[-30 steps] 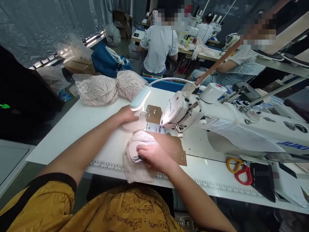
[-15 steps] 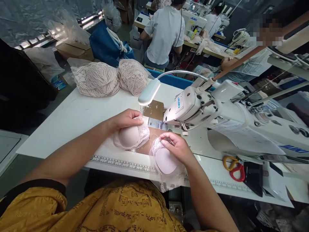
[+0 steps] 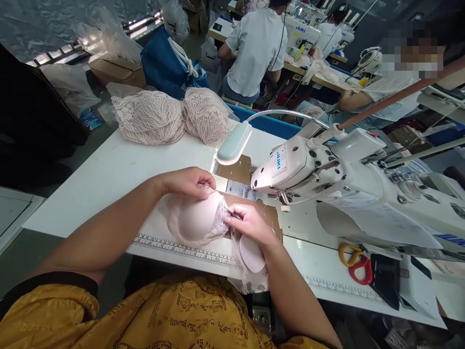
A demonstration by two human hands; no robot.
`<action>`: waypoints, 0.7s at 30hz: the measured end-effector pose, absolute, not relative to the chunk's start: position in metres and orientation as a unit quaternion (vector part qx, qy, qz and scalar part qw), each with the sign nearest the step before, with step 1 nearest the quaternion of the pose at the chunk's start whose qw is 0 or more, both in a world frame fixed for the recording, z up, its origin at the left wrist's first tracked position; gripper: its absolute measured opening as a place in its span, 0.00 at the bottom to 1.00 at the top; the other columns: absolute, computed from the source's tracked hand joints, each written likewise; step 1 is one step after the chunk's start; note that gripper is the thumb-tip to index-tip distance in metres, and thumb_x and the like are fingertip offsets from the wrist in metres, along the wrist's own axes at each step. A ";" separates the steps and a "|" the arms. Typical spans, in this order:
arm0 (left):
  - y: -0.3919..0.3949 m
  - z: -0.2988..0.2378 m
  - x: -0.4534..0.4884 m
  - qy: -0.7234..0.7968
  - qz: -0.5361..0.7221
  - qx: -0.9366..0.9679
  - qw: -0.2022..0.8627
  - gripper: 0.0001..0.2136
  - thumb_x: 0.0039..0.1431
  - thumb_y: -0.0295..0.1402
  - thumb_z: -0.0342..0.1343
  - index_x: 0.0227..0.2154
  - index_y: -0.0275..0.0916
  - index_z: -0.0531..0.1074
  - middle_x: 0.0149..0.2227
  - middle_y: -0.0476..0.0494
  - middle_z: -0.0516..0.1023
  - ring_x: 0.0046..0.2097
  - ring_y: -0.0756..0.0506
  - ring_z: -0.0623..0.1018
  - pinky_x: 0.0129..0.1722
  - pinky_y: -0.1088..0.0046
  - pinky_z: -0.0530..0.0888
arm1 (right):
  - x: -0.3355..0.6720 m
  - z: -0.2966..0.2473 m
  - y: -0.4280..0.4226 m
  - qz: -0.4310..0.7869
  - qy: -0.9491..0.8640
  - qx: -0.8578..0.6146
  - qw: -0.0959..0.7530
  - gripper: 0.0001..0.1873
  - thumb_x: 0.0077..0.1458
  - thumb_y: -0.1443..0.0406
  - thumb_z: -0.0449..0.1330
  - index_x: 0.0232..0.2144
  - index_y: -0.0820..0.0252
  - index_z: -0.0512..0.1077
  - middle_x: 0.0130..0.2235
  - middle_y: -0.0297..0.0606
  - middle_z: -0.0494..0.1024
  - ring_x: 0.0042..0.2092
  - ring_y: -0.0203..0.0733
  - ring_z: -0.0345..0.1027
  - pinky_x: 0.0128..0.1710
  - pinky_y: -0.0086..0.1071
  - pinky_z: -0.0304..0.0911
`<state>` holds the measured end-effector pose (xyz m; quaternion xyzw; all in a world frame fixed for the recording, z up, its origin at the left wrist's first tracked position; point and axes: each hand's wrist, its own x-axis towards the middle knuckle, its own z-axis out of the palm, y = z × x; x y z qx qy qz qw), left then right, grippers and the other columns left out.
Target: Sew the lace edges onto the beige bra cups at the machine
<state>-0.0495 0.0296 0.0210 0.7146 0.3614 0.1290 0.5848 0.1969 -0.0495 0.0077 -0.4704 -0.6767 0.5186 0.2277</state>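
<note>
Pale lace edging (image 3: 220, 219) borders the padded cup (image 3: 194, 218), which lies on the table (image 3: 90, 194) between the two hands, mostly nearer the body than the left. The left hand (image 3: 191, 182) pinches its upper edge between thumb and fingers; the right hand (image 3: 249, 224) grips a slim dark tool (image 3: 231, 213), too small to identify, its tip at the lace. Good work here probably means keeping that edge gently taut and angling the tip clear of the left fingertips. The second cup (image 3: 252, 253), just below the right hand, should not be allowed to drag.
</note>
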 end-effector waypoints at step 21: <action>0.005 0.023 -0.016 0.334 0.140 0.685 0.632 0.12 0.54 0.41 0.60 0.31 0.35 0.75 0.27 0.48 0.73 0.29 0.49 0.71 0.27 0.76 0.65 | 0.191 0.003 -0.054 0.448 -0.619 -0.496 0.412 0.13 0.57 0.57 0.59 0.43 0.55 0.71 0.39 0.38 0.78 0.41 0.42 0.72 0.44 0.37 0.66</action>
